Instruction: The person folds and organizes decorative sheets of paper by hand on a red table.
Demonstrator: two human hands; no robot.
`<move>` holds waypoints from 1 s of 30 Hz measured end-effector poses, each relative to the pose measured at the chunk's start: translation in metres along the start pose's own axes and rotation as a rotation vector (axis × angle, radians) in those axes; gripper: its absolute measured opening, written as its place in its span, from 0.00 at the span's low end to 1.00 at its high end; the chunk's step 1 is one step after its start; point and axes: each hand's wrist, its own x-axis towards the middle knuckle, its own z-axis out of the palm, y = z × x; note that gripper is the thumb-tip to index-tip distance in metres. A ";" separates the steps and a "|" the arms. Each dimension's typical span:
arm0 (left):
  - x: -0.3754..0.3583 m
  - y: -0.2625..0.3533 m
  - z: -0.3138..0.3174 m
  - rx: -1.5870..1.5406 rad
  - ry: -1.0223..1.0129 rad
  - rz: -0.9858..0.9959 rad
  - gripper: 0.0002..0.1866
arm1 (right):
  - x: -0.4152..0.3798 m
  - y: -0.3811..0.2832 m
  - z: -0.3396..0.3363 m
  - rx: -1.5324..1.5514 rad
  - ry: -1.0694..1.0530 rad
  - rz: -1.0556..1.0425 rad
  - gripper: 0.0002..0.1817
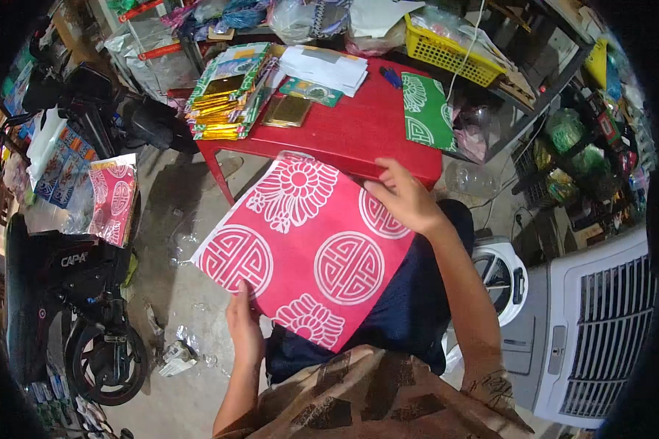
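Observation:
A pink sheet [300,241] of paper or thin fabric, printed with white round emblems and flowers, lies tilted across my lap. My left hand [244,325] grips its lower left edge, thumb on top and the other fingers hidden beneath. Over the sheet's upper right corner is my right hand [406,196], thumb and fingers apart, with nothing seen between them. Just beyond, on a red table [344,139], a stack of green and gold patterned packets [227,95] stands at the left. A green sheet [426,113] with similar white patterns lies at the table's right end.
Gold squares [287,112] and white papers [326,67] lie on the table near a dark blue object [390,76]. A motorbike [66,278] at left has another pink patterned piece [113,201] on it. At right stand a fan [496,278] and an air cooler [600,329]. Behind sits a yellow basket [450,55].

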 end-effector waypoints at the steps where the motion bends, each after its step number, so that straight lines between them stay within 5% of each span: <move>1: 0.008 -0.004 -0.006 0.046 0.010 0.036 0.21 | -0.001 0.006 0.004 -0.034 -0.036 0.019 0.37; 5: 0.021 -0.008 -0.014 0.173 0.033 0.142 0.25 | 0.009 0.022 0.015 0.236 -0.296 0.162 0.37; 7: 0.024 -0.012 -0.010 0.166 0.087 0.148 0.30 | 0.015 0.022 0.019 0.276 -0.348 0.158 0.29; 8: 0.022 -0.010 -0.012 0.149 0.069 0.023 0.36 | 0.019 0.024 0.020 0.333 -0.392 0.156 0.26; 11: 0.031 -0.022 -0.017 -0.079 0.074 -0.254 0.36 | 0.020 0.019 0.026 0.534 -0.441 0.154 0.16; 15: 0.039 -0.027 -0.016 -0.253 -0.092 -0.293 0.26 | 0.023 0.030 0.029 0.634 -0.474 0.104 0.15; 22: 0.052 0.020 0.000 0.024 -0.064 0.140 0.17 | 0.022 0.002 -0.003 0.802 -0.563 0.174 0.22; 30: 0.082 0.110 0.046 0.200 -0.290 0.476 0.15 | 0.047 -0.028 -0.044 1.091 -0.351 -0.111 0.16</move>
